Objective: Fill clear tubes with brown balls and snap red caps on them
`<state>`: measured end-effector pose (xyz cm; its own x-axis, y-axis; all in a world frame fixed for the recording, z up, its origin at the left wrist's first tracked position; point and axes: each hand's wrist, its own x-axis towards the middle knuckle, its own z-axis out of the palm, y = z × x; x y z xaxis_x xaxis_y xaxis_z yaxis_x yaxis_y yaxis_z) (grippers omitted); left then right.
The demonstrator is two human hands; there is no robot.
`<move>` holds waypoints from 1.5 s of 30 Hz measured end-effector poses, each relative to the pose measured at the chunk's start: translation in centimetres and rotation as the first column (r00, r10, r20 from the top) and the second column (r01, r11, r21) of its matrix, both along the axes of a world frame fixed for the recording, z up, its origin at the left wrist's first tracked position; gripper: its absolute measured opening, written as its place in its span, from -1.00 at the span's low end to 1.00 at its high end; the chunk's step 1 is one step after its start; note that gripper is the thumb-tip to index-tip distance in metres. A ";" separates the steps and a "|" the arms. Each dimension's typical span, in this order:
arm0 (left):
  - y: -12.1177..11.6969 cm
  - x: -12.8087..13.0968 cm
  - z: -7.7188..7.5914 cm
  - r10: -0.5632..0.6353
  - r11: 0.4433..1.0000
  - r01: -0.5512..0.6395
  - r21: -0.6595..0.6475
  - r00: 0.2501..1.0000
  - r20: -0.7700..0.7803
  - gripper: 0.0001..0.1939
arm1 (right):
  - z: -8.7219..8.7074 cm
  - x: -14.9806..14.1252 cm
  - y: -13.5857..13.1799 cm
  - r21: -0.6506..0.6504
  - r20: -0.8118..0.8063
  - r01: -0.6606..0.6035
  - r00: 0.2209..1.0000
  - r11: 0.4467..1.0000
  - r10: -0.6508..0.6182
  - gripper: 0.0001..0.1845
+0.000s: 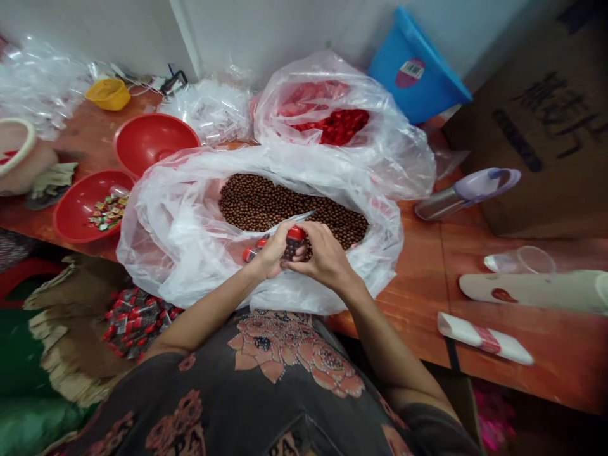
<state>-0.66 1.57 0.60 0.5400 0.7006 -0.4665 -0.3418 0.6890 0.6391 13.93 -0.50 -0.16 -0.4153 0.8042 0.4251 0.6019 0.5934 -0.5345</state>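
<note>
Both of my hands are closed around one small clear jar [293,239] with a red cap, which is filled with dark balls. My left hand [274,253] grips it from the left side, and my right hand [323,252] curls round it from the right. Beneath them lies a large white plastic bag [180,247], its mouth spread wide over a heap of small brown balls [270,201]. Just left of my left hand, a few more red-capped jars [251,253] rest on the bag's near edge. My palms partly hide the held jar.
Behind is another bag [294,73] with red caps [344,125]. Red bowls [154,142] stand left; a blue bucket [413,69], steel bottle [441,204] and carton [532,183] stand right. Below the table, a torn box [78,329] holds several red-capped jars [135,316].
</note>
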 end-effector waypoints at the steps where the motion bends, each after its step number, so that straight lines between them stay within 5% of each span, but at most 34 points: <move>1: -0.1 0.1 0.0 0.006 1.000 -0.006 0.003 1.000 -0.003 -0.46 | -0.1 -0.1 0.1 0.024 -0.014 -0.004 1.000 1.000 0.004 -0.28; 7: -1.4 0.2 -0.6 0.063 0.996 -0.059 0.069 0.996 -0.060 -0.48 | -1.7 -0.7 -0.3 0.154 -0.055 -0.036 0.997 0.987 0.045 -0.26; 11: -0.9 -2.5 -1.8 -0.001 0.971 0.073 0.229 0.954 -0.299 -0.63 | -2.8 -1.1 -1.3 0.097 -0.045 -0.034 0.998 0.995 0.039 -0.26; 15: 4.5 -6.2 -2.6 0.077 0.854 0.281 0.438 0.764 -0.640 -0.69 | -3.8 -2.0 -1.9 -0.144 0.037 0.001 0.999 0.990 0.005 -0.30; 20: 13.5 -6.5 -2.6 0.419 0.616 0.545 0.569 0.386 -0.822 -0.72 | -3.6 -2.9 -1.3 -0.267 0.180 -0.157 0.961 0.951 0.209 -0.28; 25: 18.4 -4.0 -3.4 0.461 0.597 0.575 0.559 0.324 -0.826 -0.72 | -2.4 -1.0 3.9 -0.278 0.184 -0.082 0.973 0.957 0.137 -0.64; 31: 19.1 -4.0 -3.7 0.401 0.553 0.657 0.511 0.328 -0.855 -0.60 | -0.8 4.3 14.8 -0.172 0.285 0.368 0.906 0.914 -0.312 -0.41; 35: 17.3 -6.1 -4.0 0.338 0.502 0.709 0.495 0.366 -0.867 -0.51 | 0.1 5.7 17.2 -0.032 0.131 0.424 0.900 0.905 -0.417 -0.25; 37: 16.6 -7.1 -4.4 0.316 0.518 0.680 0.519 0.412 -0.855 -0.56 | 0.1 5.7 16.9 -0.050 0.115 0.394 0.915 0.918 -0.387 -0.32; 41: 16.1 -8.8 -5.1 0.282 0.773 0.345 0.533 0.565 -0.775 -0.77 | -0.8 5.1 14.8 -0.201 0.139 0.390 0.919 0.899 -0.368 -0.55; 45: 15.6 -9.5 -5.7 0.242 0.877 0.139 0.461 0.701 -0.671 -0.84 | -1.3 4.8 11.5 -0.234 -0.005 0.275 0.959 0.932 -0.284 -0.61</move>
<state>-10.13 17.22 -5.06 0.1498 0.9388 -0.3102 0.3026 0.2552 0.9183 18.73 11.04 -1.42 -0.1465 0.9629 0.2268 0.7024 0.2627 -0.6615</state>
